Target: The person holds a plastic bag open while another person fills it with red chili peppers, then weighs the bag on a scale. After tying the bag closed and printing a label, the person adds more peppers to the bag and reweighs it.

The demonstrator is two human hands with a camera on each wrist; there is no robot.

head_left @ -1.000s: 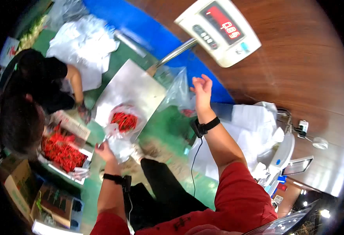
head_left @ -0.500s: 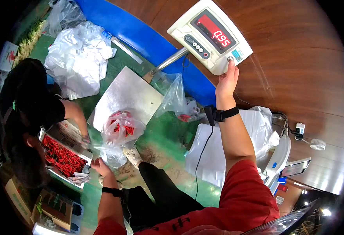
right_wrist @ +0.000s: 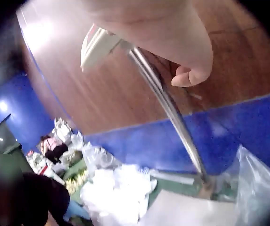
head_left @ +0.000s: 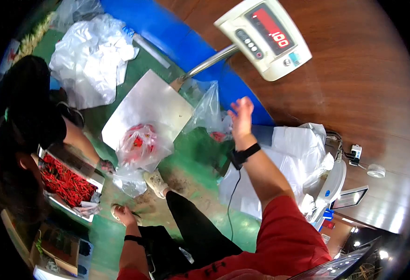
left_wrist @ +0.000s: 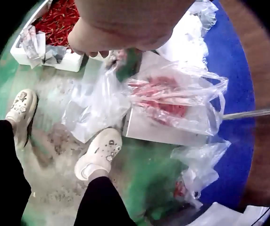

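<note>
The clear bag of red chillies (head_left: pixel 139 143) lies on the silver scale platform (head_left: pixel 156 98); its loose plastic end hangs over the edge towards the feet. My left hand (head_left: pixel 125 215) is below the bag, near a white shoe, holding nothing; in the left wrist view its fingers hang loosely bent. My right hand (head_left: pixel 242 114) hovers in the air below the scale display (head_left: pixel 265 39), touching nothing, fingers loosely bent. Red digits glow on the display. Another person's gloved hand (head_left: pixel 106 166) is at the bag's loose end; whether it grips the plastic, I cannot tell.
A white box of red chillies (head_left: pixel 69 182) stands in front of the other person at left. White plastic sheets (head_left: pixel 90 60) lie behind the platform. A smaller clear bag (head_left: pixel 207 109) is beside it. Cardboard boxes (head_left: pixel 55 247) are at lower left, and my shoe (head_left: pixel 155 183) is near the platform.
My right hand rose to the display's button half a second ago and has come back down from it. My left hand has moved away from the bag, towards my feet. The display's digits have changed.
</note>
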